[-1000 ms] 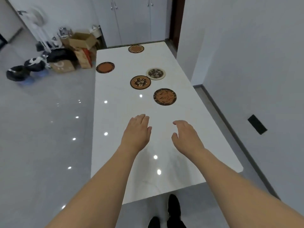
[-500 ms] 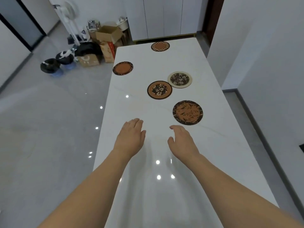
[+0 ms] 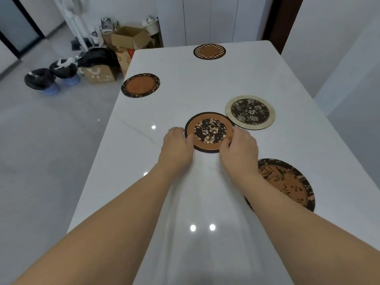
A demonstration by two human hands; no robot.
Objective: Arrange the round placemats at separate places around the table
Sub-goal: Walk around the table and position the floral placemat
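Left hand [image 3: 176,148] and right hand [image 3: 239,150] grip opposite edges of the central floral placemat [image 3: 209,131] on the white tabletop [image 3: 185,95], seemingly picking it up; next it needs carrying to a free place.

Home dining rm: white marble table [image 3: 185,95] w/ placemats, cupboards [image 3: 209,19], cardboard boxes [image 3: 129,38], fan [image 3: 72,15] stood by.

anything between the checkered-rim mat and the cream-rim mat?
Nothing. In the head view, only bare white table lies between the checkered-rim mat and the cream-rim mat.
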